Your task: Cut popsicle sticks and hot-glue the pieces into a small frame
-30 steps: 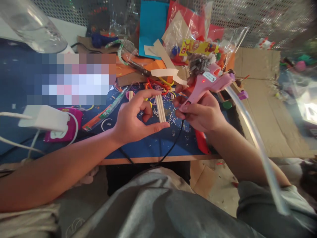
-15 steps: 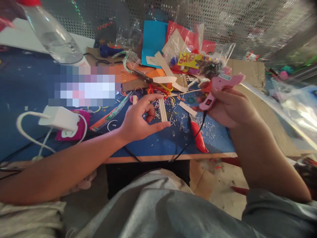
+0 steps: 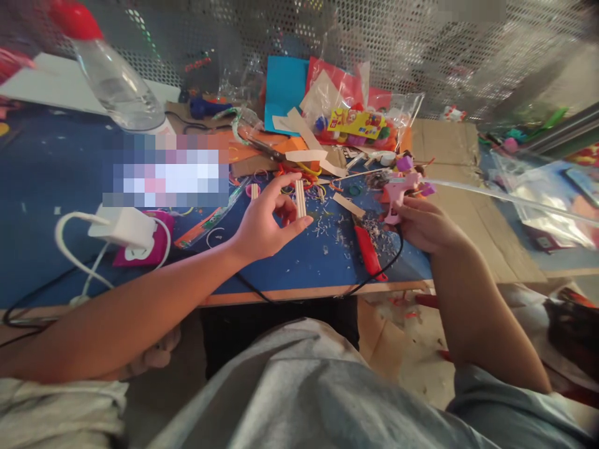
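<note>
My left hand (image 3: 259, 227) pinches a short row of pale wooden sticks (image 3: 300, 199) upright between thumb and forefinger, a little above the blue tabletop. Another small group of sticks (image 3: 254, 191) shows just behind that hand. A pink glue gun (image 3: 399, 190) is in my right hand (image 3: 428, 224), its black cord (image 3: 397, 252) looping down to the table edge. The gun's nozzle end is hard to make out against the clutter. Left of my right hand lies a red-handled tool (image 3: 369, 249), its dark end partly hidden under a paper strip (image 3: 349, 204).
White shavings (image 3: 327, 227) litter the blue table (image 3: 281, 268). Behind are scissors (image 3: 269, 149), coloured paper (image 3: 285, 87) and a bag of bright pieces (image 3: 358, 125). At left stand a water bottle (image 3: 121, 93) and a white plug (image 3: 124, 227). Cardboard (image 3: 468, 218) lies at right.
My right hand has lowered and turned the glue gun, which now sits closer to the red-handled tool. My left hand keeps the sticks, shifted slightly left. The whole view has tilted a little.
</note>
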`<state>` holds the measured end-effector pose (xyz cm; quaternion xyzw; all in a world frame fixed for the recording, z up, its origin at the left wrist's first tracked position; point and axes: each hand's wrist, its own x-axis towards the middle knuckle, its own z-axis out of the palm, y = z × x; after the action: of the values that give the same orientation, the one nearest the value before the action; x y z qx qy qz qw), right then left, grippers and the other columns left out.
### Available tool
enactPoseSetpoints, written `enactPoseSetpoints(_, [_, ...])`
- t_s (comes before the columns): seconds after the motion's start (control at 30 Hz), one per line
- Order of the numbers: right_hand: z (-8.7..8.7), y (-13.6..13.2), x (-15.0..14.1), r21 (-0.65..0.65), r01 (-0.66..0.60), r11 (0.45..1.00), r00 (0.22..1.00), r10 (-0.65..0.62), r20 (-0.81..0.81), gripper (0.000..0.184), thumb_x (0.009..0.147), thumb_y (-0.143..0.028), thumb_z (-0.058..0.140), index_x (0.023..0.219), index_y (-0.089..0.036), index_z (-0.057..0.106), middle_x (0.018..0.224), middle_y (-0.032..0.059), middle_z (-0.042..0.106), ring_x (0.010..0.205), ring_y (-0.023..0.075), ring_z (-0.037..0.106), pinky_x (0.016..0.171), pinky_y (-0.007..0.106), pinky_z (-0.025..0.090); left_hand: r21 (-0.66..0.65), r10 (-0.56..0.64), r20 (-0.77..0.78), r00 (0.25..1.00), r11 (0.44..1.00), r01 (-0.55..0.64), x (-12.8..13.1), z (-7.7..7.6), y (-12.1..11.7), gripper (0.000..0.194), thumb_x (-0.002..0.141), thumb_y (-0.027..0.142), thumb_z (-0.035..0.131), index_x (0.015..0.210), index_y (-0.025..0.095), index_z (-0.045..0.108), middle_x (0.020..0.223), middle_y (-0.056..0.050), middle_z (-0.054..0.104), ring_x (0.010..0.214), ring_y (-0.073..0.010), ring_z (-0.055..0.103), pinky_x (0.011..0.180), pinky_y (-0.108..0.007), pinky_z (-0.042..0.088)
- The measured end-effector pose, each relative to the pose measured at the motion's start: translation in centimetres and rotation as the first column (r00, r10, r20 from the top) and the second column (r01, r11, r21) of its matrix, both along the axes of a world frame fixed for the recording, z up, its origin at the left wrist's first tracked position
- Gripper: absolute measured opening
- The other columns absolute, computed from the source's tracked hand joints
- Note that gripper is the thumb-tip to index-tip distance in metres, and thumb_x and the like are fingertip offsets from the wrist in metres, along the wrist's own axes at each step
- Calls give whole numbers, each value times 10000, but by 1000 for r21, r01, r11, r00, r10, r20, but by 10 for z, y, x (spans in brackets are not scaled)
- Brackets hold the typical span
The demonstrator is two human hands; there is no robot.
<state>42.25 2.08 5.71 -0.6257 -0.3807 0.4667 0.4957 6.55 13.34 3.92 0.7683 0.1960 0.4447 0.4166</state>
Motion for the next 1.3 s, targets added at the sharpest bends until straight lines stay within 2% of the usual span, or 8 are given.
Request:
enactPoseSetpoints(0.27, [-2, 11, -6, 33, 30, 999, 998, -32, 45, 403, 775, -537, 963, 923, -280, 691, 915, 43, 726, 841, 234, 731, 822, 462, 697, -82, -56, 38, 998, 995, 59, 2, -12, 10, 761, 953, 368, 829, 1633, 230, 517, 818, 40, 641, 681, -149, 614, 652, -305, 541])
enactPoseSetpoints(0.43, [-10, 4, -3, 14, 47, 999, 996, -48, 70, 482, 744, -554, 983, 1070, -276, 761, 1003, 50, 775, 798, 198, 724, 782, 396, 688, -120, -143, 48, 989, 982, 148, 1, -13, 9, 726, 997, 349, 768, 1652, 235, 477, 853, 27, 640, 705, -147, 623, 654, -301, 538])
enactPoseSetpoints(0.6, [-16, -4, -4, -11, 35, 999, 991, -34, 131, 571, 670, -626, 1029, 1038, -250, 806, 950, 51, 785, 797, 196, 739, 758, 356, 673, -115, -140, 97, 985, 982, 151, 4, -17, 9, 879, 981, 394, 810, 1732, 301, 363, 841, 41, 643, 671, -148, 612, 629, -296, 518])
enactPoseSetpoints(0.93, [-17, -20, -4, 47, 127, 991, 949, -135, 284, 603, 792, -808, 875, 1025, -253, 851, 979, 113, 851, 799, 252, 791, 755, 425, 712, -156, -118, 77, 990, 979, 129, 2, -13, 11, 713, 995, 394, 756, 1632, 243, 472, 890, 18, 659, 684, -138, 615, 631, -293, 525])
enactPoseSetpoints(1.1, [-11, -45, -14, 96, 212, 973, 839, -231, 492, 568, 861, -760, 845, 1087, -239, 856, 884, 80, 820, 658, 198, 677, 629, 378, 633, -193, -139, 93, 986, 969, 155, 3, -14, 11, 689, 1011, 366, 744, 1634, 255, 471, 881, 14, 670, 667, -145, 647, 615, -300, 558])
enactPoseSetpoints(1.17, [-9, -54, -31, 104, 186, 977, 782, -211, 586, 449, 893, -658, 867, 1067, -245, 864, 813, 60, 784, 658, 198, 639, 633, 366, 582, -201, -142, 102, 985, 966, 161, 3, -16, 12, 678, 1027, 373, 737, 1640, 263, 469, 888, 5, 691, 667, -151, 661, 613, -305, 577])
enactPoseSetpoints(1.23, [-7, -58, -53, 94, 93, 991, 734, -132, 666, 335, 901, -547, 885, 1071, -258, 868, 905, 71, 822, 720, 218, 675, 730, 396, 591, -198, -142, 107, 984, 967, 161, 4, -17, 13, 662, 1041, 391, 729, 1640, 267, 475, 896, -3, 709, 671, -154, 672, 619, -311, 593])
enactPoseSetpoints(1.3, [-4, -58, -73, 39, -108, 993, 523, 23, 852, 344, 991, -485, 776, 1216, -234, 843, 1017, 113, 835, 830, 274, 731, 828, 451, 613, -193, -143, 107, 984, 968, 162, 3, -17, 14, 637, 1058, 404, 710, 1638, 267, 486, 894, -5, 720, 665, -153, 678, 632, -318, 604])
